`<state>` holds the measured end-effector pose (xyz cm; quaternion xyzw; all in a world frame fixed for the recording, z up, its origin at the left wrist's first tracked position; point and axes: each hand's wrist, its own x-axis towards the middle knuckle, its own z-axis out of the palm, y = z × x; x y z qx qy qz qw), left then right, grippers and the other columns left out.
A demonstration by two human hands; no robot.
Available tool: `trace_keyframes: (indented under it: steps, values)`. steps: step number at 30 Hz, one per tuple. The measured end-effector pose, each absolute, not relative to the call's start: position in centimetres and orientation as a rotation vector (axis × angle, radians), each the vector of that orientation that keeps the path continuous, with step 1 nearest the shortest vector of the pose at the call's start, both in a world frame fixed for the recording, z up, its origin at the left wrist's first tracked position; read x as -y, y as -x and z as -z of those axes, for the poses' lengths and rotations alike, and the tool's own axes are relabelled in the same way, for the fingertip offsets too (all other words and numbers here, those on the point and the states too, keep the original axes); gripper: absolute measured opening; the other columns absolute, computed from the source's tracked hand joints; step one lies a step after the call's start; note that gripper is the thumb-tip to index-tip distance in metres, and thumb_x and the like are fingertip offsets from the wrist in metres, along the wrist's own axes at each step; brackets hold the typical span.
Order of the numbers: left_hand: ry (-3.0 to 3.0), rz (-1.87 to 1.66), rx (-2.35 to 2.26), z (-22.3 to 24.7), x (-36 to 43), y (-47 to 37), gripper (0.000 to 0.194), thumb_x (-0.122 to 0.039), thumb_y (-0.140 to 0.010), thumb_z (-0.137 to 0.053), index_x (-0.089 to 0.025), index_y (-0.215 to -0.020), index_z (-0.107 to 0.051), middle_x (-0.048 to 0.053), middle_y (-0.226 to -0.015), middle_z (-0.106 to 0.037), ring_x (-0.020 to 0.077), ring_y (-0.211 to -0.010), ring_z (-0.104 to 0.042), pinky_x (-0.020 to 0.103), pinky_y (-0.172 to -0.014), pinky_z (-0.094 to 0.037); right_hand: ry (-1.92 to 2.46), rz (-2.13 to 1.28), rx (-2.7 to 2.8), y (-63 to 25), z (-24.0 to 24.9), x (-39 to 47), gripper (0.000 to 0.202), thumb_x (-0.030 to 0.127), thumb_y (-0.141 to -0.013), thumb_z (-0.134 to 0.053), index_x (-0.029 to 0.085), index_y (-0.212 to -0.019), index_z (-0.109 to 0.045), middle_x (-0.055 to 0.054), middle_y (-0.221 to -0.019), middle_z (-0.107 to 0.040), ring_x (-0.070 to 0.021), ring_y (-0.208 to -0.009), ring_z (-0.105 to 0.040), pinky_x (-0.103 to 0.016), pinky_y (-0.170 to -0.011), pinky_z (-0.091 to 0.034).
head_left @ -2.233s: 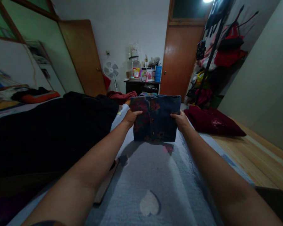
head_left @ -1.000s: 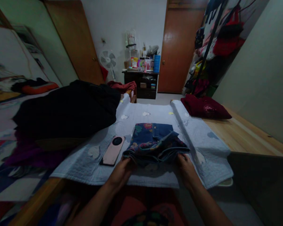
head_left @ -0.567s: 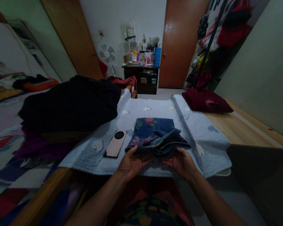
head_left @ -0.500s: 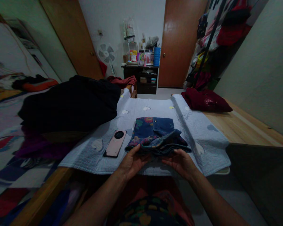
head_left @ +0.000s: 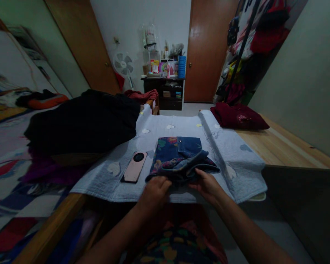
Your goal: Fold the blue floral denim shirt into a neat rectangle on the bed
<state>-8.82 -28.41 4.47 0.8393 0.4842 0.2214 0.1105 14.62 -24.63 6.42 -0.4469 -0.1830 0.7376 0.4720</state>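
Observation:
A folded blue denim garment (head_left: 191,146) with a floral print lies on a pale quilted cloth (head_left: 178,126); a pocket flap with a metal button faces up. Its near edge is bunched into several loose layers. My left hand (head_left: 155,191) is closed at the near left edge, knuckles up, with its fingertips partly hidden. On the near right edge, my right hand (head_left: 207,186) grips the denim, thumb on top and fingers underneath. A pink phone (head_left: 134,167) with a round black camera rests just left of the garment, apart from both hands.
A large black heap of cloth (head_left: 82,123) stands at the left, on a patterned bed. A folded maroon garment (head_left: 239,116) lies at the back right beside a wooden board (head_left: 288,146). Farther off are a fan (head_left: 123,64) and a dark cabinet (head_left: 163,93).
My left hand has turned from palm-up to knuckles-up and closed at the near edge. My right hand has shifted slightly left, its thumb now over the folds. The garment's right side has drawn in slightly.

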Motion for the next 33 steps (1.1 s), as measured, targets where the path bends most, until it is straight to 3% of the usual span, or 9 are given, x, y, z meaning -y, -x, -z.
trace_keyframes:
  steps: [3, 7, 9, 11, 15, 19, 23, 28, 33]
  values:
    - [-2.811, -0.974, -1.411, -1.9, 28.0, 7.8, 0.044, -0.011, -0.085, -0.057, -0.030, -0.124, -0.057, 0.007, -0.117, -0.063, 0.0243, -0.117, -0.052, 0.048, -0.113, -0.024, 1.051, -1.841, 0.410, -14.4, -6.9, 24.5, 0.016, 0.023, -0.086, -0.057, 0.017, -0.099, -0.062, -0.007, -0.086, -0.074, -0.0212, -0.077, -0.070, -0.041, -0.075, -0.057]
    - [-2.825, -1.091, -1.540, -1.0, 26.7, 6.7, 0.051, -0.005, -0.084, -0.053, -0.036, -0.125, -0.057, 0.007, -0.130, -0.058, 0.0282, -0.131, -0.042, 0.055, -0.116, -0.008, 1.019, -1.861, 0.398, -14.5, -7.2, 24.5, 0.016, 0.021, -0.082, -0.059, 0.016, -0.097, -0.064, -0.008, -0.089, -0.075, -0.0216, -0.080, -0.070, -0.041, -0.078, -0.056]
    - [-2.755, -0.957, -1.562, -2.4, 25.8, 6.2, 0.053, -0.008, -0.083, -0.054, -0.033, -0.130, -0.055, 0.010, -0.137, -0.054, 0.0331, -0.135, -0.038, 0.058, -0.114, -0.012, 1.013, -1.854, 0.420, -14.7, -7.3, 24.6, 0.015, 0.015, -0.075, -0.063, 0.017, -0.090, -0.065, -0.006, -0.088, -0.075, -0.0208, -0.080, -0.070, -0.040, -0.080, -0.055]
    - [-2.717, -0.777, -1.476, -4.6, 24.8, 5.8, 0.055, -0.011, -0.083, -0.054, -0.028, -0.135, -0.051, 0.012, -0.135, -0.056, 0.0321, -0.127, -0.047, 0.055, -0.112, -0.022, 1.006, -1.851, 0.458, -14.8, -7.4, 24.8, 0.015, 0.010, -0.069, -0.063, 0.017, -0.081, -0.065, -0.005, -0.084, -0.074, -0.0204, -0.081, -0.070, -0.040, -0.083, -0.055]
    - [-2.586, -0.502, -1.436, -8.4, 22.6, 5.9, 0.037, -0.014, -0.080, -0.055, -0.019, -0.116, -0.064, 0.011, -0.101, -0.070, 0.0262, -0.095, -0.063, 0.039, -0.090, -0.043, 1.066, -1.839, 0.510, -14.8, -7.1, 25.1, 0.014, 0.010, -0.066, -0.064, 0.017, -0.078, -0.065, -0.004, -0.080, -0.073, -0.0196, -0.077, -0.070, -0.038, -0.080, -0.055]
    - [-2.450, -0.486, -1.379, -10.5, 20.4, 6.6, 0.027, -0.020, -0.078, -0.061, -0.023, -0.103, -0.069, 0.005, -0.096, -0.072, 0.0217, -0.089, -0.065, 0.028, -0.078, -0.044, 1.133, -1.792, 0.542, -14.6, -6.5, 25.5, 0.011, 0.012, -0.066, -0.068, 0.016, -0.076, -0.065, -0.004, -0.074, -0.072, -0.0170, -0.067, -0.067, -0.033, -0.068, -0.057]
    - [-2.376, -0.490, -1.396, -12.0, 18.5, 6.6, 0.019, -0.026, -0.076, -0.065, -0.022, -0.094, -0.071, 0.003, -0.088, -0.073, 0.0211, -0.082, -0.065, 0.026, -0.070, -0.042, 1.200, -1.775, 0.562, -14.4, -6.0, 25.8, 0.009, 0.017, -0.069, -0.071, 0.015, -0.074, -0.064, -0.005, -0.074, -0.072, -0.0175, -0.064, -0.068, -0.030, -0.061, -0.057]
    - [-2.393, -0.456, -1.368, -13.4, 17.5, 6.1, 0.017, -0.026, -0.074, -0.066, -0.020, -0.089, -0.073, 0.003, -0.082, -0.072, 0.0208, -0.076, -0.064, 0.026, -0.068, -0.041, 1.270, -1.806, 0.514, -13.8, -5.1, 25.9, 0.018, 0.029, -0.081, -0.067, 0.015, -0.093, -0.062, -0.011, -0.087, -0.074, -0.0236, -0.069, -0.072, -0.031, -0.057, -0.056]
    - [-2.442, -0.422, -1.377, -12.7, 18.9, 5.8, 0.020, -0.028, -0.076, -0.064, -0.022, -0.093, -0.072, 0.004, -0.086, -0.072, 0.0219, -0.082, -0.065, 0.027, -0.070, -0.042, 1.257, -1.918, 0.379, -13.2, -4.3, 26.4, 0.021, 0.022, -0.087, -0.054, 0.015, -0.107, -0.055, -0.015, -0.090, -0.074, -0.0256, -0.075, -0.073, -0.035, -0.061, -0.057]
